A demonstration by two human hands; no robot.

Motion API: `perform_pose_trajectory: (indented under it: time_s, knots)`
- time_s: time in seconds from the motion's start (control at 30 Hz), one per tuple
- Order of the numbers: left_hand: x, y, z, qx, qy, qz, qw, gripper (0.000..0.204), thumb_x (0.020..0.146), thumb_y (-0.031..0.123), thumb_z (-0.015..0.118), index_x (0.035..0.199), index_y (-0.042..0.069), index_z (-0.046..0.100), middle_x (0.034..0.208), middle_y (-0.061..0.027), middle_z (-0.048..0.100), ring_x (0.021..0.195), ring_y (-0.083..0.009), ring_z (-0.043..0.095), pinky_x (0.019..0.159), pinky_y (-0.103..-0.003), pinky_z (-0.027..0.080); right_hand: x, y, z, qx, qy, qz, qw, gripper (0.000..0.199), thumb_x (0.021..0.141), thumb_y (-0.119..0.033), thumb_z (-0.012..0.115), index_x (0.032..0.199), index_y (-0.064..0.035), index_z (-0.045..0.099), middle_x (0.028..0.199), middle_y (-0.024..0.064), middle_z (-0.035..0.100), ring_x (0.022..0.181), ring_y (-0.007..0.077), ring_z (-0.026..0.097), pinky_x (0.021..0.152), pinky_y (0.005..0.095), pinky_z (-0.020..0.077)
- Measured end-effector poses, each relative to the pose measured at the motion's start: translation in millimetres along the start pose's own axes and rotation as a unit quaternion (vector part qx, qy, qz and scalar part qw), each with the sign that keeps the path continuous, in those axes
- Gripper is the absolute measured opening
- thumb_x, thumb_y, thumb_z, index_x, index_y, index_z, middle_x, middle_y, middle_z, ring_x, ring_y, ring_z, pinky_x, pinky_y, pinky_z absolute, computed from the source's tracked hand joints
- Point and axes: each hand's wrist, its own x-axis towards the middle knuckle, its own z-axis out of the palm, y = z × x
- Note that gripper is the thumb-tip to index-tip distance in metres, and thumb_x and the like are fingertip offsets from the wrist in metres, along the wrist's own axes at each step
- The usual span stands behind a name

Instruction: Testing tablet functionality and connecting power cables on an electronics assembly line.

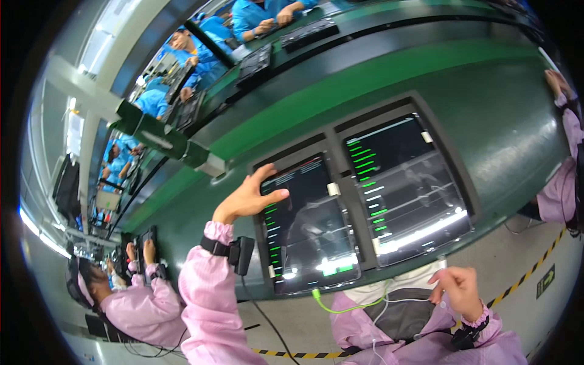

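Two dark tablets lie side by side in a black foam tray (333,139) on the green bench. Both screens are lit with rows of short green and white lines. Over the upper left part of the left tablet (313,222) is my left hand (250,196), thumb and fingers apart and holding nothing. A green-ended cable (316,294) meets the left tablet's near edge. Just off the near edge of the right tablet (407,188), my right hand (459,291) is closed, pinching a white cable (409,300); a small pale end shows above the fingers.
A green-wrapped post (159,139) rises from the bench at left. Beyond it, people in blue work at a second line with black trays (309,33). Co-workers in pink sit at left (143,310) and at far right (556,188). A black wrist-device cord (267,316) hangs by my left arm.
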Motion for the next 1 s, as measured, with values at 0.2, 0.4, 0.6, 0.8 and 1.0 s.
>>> perform_pose_trajectory:
  time_s: [0.2, 0.4, 0.6, 0.8, 1.0]
  knots:
    - [22.2, 85.3, 24.7, -0.003, 0.093, 0.112, 0.989, 0.068, 0.089, 0.038, 0.067, 0.137, -0.001, 0.039, 0.134, -0.0254, 0.05, 0.128, -0.0339, 0.047, 0.107, -0.04, 0.037, 9.9, -6.1, 1.0, -0.025, -0.057, 0.063, 0.996, 0.027, 0.096, -0.016, 0.055, 0.085, 0.0043, 0.068, 0.06, 0.0074, 0.065, 0.053, 0.0091, 0.061, 0.05, 0.0219, 0.0482]
    - [61.3, 136.1, 53.9, 0.018, 0.107, 0.171, 0.979, 0.066, 0.09, 0.041, 0.063, 0.133, -0.005, 0.042, 0.128, -0.0273, 0.053, 0.123, -0.0345, 0.052, 0.099, -0.039, 0.042, 18.2, -6.2, 6.7, 0.028, -0.087, 0.052, 0.994, 0.029, 0.097, -0.017, 0.054, 0.084, 0.0057, 0.066, 0.062, 0.0083, 0.066, 0.053, 0.0097, 0.061, 0.05, 0.0219, 0.0478]
    - [90.2, 139.3, 67.8, 0.03, 0.1, 0.144, 0.984, 0.067, 0.092, 0.044, 0.059, 0.133, -0.006, 0.041, 0.129, -0.0281, 0.052, 0.122, -0.0377, 0.052, 0.099, -0.04, 0.043, 19.6, 2.9, 11.6, 0.079, -0.065, 0.039, 0.994, 0.03, 0.099, -0.017, 0.05, 0.085, 0.0069, 0.063, 0.065, 0.0111, 0.066, 0.056, 0.0123, 0.063, 0.054, 0.0236, 0.0491]
    - [97.0, 137.7, 70.7, 0.026, 0.057, 0.102, 0.993, 0.078, 0.089, 0.053, 0.059, 0.135, -0.006, 0.038, 0.133, -0.0282, 0.049, 0.125, -0.0387, 0.048, 0.104, -0.041, 0.04, 21.4, 9.0, 15.6, 0.089, -0.044, 0.005, 0.995, 0.031, 0.1, -0.015, 0.047, 0.083, 0.0079, 0.061, 0.069, 0.0132, 0.067, 0.059, 0.0143, 0.063, 0.057, 0.0254, 0.0503]
    - [96.0, 134.8, 63.1, 0.013, 0.028, 0.11, 0.993, 0.095, 0.075, 0.06, 0.071, 0.138, -0.003, 0.037, 0.137, -0.0263, 0.045, 0.131, -0.0373, 0.042, 0.108, -0.043, 0.035, 25.1, 10.7, 20.1, 0.139, -0.021, -0.03, 0.99, 0.031, 0.1, -0.014, 0.046, 0.083, 0.0085, 0.061, 0.071, 0.0158, 0.067, 0.062, 0.0177, 0.065, 0.064, 0.0297, 0.0545]
